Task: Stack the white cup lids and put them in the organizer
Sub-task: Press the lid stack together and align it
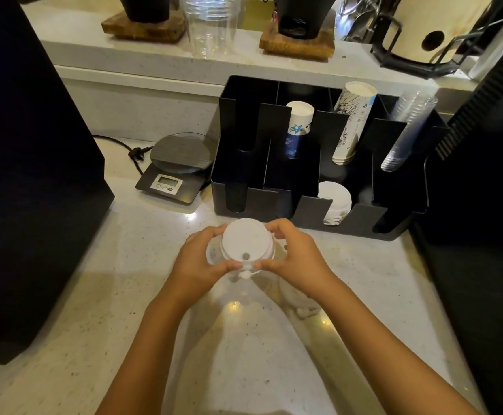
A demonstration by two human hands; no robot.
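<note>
A stack of white cup lids (245, 239) is held above the pale counter, just in front of the black organizer (310, 211). My left hand (200, 262) grips the stack's left side and my right hand (293, 254) grips its right side, thumbs meeting at the near edge. The top lid shows a small sip hole near me. Another stack of white lids (335, 202) lies on its side in a front middle slot of the organizer. One more white lid (299, 301) lies on the counter under my right wrist, partly hidden.
The organizer also holds two paper cup stacks (353, 121) and clear plastic cups (409, 130). A digital scale (178, 166) sits left of it. Dark machines flank the counter at left (28, 175) and right (483, 220). Clear cups (211, 25) stand on the raised ledge behind.
</note>
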